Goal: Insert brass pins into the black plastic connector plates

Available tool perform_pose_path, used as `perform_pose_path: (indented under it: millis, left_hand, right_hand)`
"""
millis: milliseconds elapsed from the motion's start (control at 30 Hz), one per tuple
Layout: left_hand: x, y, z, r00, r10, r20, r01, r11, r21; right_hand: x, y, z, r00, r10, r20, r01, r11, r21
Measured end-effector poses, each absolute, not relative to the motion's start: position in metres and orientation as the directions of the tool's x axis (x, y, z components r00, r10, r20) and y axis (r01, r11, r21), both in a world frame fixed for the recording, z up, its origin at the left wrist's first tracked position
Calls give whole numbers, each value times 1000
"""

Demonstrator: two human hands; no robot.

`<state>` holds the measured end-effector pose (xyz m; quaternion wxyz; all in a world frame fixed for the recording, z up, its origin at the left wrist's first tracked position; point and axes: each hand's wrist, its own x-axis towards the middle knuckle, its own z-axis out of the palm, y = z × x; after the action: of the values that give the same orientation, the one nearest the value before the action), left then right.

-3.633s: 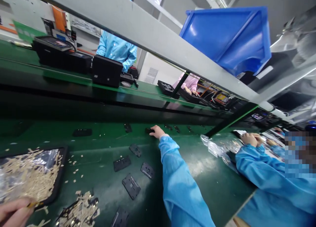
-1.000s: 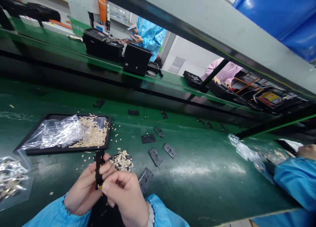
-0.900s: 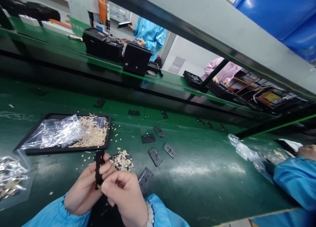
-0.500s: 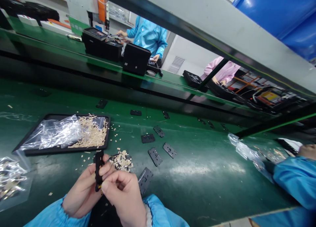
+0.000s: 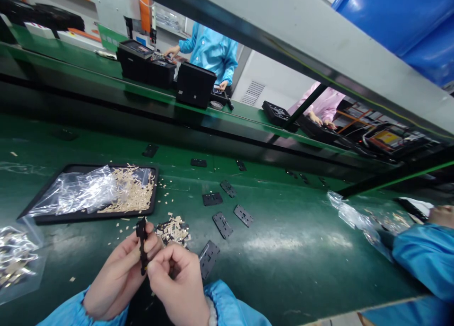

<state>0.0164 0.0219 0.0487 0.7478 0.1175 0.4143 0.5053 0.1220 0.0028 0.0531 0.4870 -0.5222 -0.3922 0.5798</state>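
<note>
My left hand grips a narrow black plastic part, held upright and seen nearly edge-on. Thumb and forefinger of my right hand are pinched against its lower end, where a small yellowish spot shows; whatever lies between these fingertips is too small to make out. Just behind the hands lies a pile of small tan and dark pieces. A flat black plate with slots rests on the green table beside my right hand, and similar plates lie further back.
A black tray at the left holds plastic bags and tan strips. A bag of metallic pieces lies at the left edge. Another person's blue sleeve is at the right. A raised shelf crosses behind, with black cases on it.
The black part has turned slightly more edge-on in my left hand. My right fingertips remain at its lower end. Several black plates at the back have shifted slightly to the right.
</note>
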Motion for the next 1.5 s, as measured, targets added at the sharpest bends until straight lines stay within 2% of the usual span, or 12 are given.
perform_pose_path:
  millis: [267,533,700,833,933,1333,1500]
  left_hand:
    - [17,20,54,124,861,-493,-635,450,628]
    - [19,18,57,52,851,-522,-631,433,643]
    - [15,21,48,0,858,-514,-585,417,696]
    - [4,21,32,-152,924,-352,-399,268,877]
    - [-4,14,21,-138,955,-262,-222,228,948]
    - [-1,0,32,-187,970,-153,16,158,987]
    - [2,-2,37,-196,974,-117,42,128,991]
  right_hand:
    - [123,0,55,35,991,-129,-78,-126,-989]
    - [125,0,56,45,993,-107,-53,-105,-993]
    - [126,2,58,40,991,-130,-77,-127,-989]
    - [127,3,58,33,986,-165,-100,-161,-982]
    - [129,3,58,46,984,-170,-105,-164,-981]
    - [135,4,61,64,994,-92,-22,-91,-996]
    - [135,2,59,-2,988,-155,-155,-154,-976]
